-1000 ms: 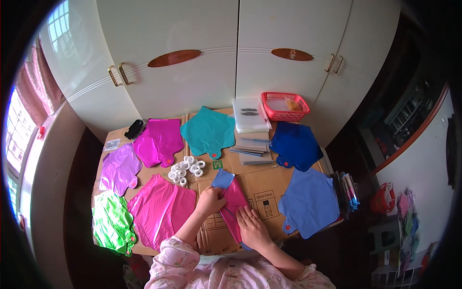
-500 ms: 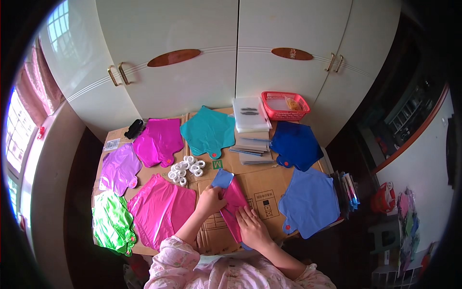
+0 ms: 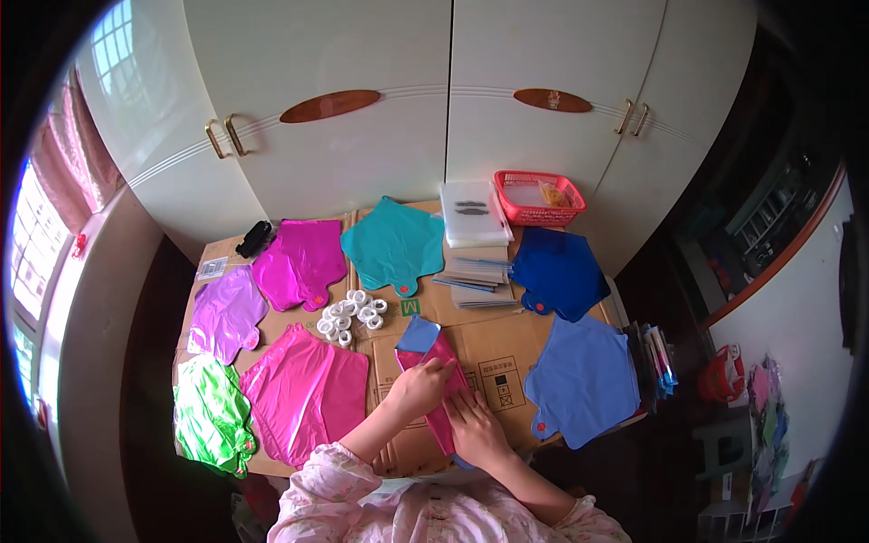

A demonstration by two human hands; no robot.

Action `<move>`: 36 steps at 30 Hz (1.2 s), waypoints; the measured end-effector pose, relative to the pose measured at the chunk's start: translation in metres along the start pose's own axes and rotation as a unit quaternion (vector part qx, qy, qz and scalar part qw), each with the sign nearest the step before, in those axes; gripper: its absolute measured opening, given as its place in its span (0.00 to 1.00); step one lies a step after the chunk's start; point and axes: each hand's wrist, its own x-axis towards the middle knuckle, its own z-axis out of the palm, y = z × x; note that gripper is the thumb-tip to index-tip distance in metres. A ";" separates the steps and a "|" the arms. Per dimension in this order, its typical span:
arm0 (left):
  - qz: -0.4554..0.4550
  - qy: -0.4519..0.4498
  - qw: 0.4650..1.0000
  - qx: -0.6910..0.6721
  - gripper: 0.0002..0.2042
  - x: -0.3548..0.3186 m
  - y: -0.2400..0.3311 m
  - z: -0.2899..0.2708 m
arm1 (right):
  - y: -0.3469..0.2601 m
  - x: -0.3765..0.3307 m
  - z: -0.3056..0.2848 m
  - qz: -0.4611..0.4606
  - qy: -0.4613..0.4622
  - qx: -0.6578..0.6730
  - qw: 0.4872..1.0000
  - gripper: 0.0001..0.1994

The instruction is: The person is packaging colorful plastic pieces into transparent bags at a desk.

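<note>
A long folded strip of shiny pink foil balloon point(image 3: 441, 425) lies on the cardboard in front of me, with a blue foil part point(image 3: 419, 335) showing at its far end. My left hand point(image 3: 418, 387) is closed at the strip's upper half, fingers curled on the foil near its right edge. Lower down, my right hand point(image 3: 475, 430) rests with fingers stretched flat along the strip's right side. Just beyond the strip, to the left, sits a pile of small white ribbon rolls point(image 3: 351, 314).
Flat balloons surround the work spot: pink point(image 3: 303, 389), green point(image 3: 210, 412), lilac point(image 3: 226, 315), magenta point(image 3: 299, 262), teal point(image 3: 392, 246), dark blue point(image 3: 559, 271), light blue point(image 3: 584, 380). Cards point(image 3: 475, 276), clear bags point(image 3: 473, 213) and a red basket point(image 3: 540, 214) stand behind. Cabinet doors point(image 3: 344, 54) rise at the back.
My left hand has moved right across the strip, and the pink foil's left edge near the blue part looks turned over. My right hand stays put.
</note>
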 end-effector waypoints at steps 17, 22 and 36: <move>-0.121 -0.164 0.979 -0.010 0.43 0.043 -0.015 -0.021 | 0.001 -0.002 -0.005 -0.007 -0.013 -0.010 1.000 0.22; -0.114 -0.225 0.966 -0.050 0.55 0.044 -0.020 -0.030 | 0.005 -0.017 -0.020 -0.030 -0.052 -0.025 0.998 0.22; -0.115 -0.227 0.965 -0.070 0.54 0.044 -0.021 -0.028 | 0.089 0.094 -0.004 0.018 0.037 0.100 0.994 0.04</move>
